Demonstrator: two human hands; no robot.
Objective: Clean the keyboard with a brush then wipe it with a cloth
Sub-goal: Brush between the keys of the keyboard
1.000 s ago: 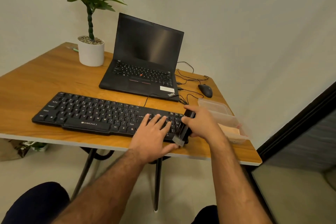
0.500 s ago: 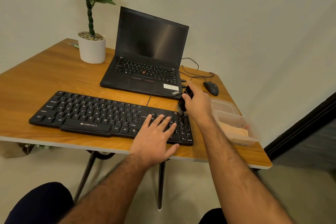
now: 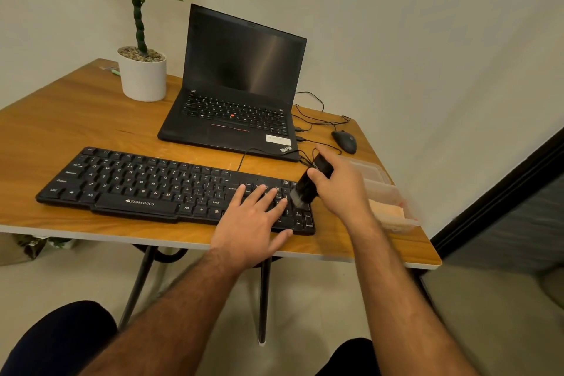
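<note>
Black keyboard, black laptop, white plant pot, wood-grain orange-brown table, black brush

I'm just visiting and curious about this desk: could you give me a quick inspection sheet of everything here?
Surface: wooden table, pale front edge.
Job's things: black keyboard near the front edge; black brush with bristles on its right-hand keys; tan cloth in a clear container.
Clutter: open laptop, screen dark; potted plant; mouse.
Grips: left hand flat on the keyboard; right hand holds the brush.
Cables: black wires loose right of the laptop.
Surroundings: plain wall, pale floor, dark door frame at right.
</note>
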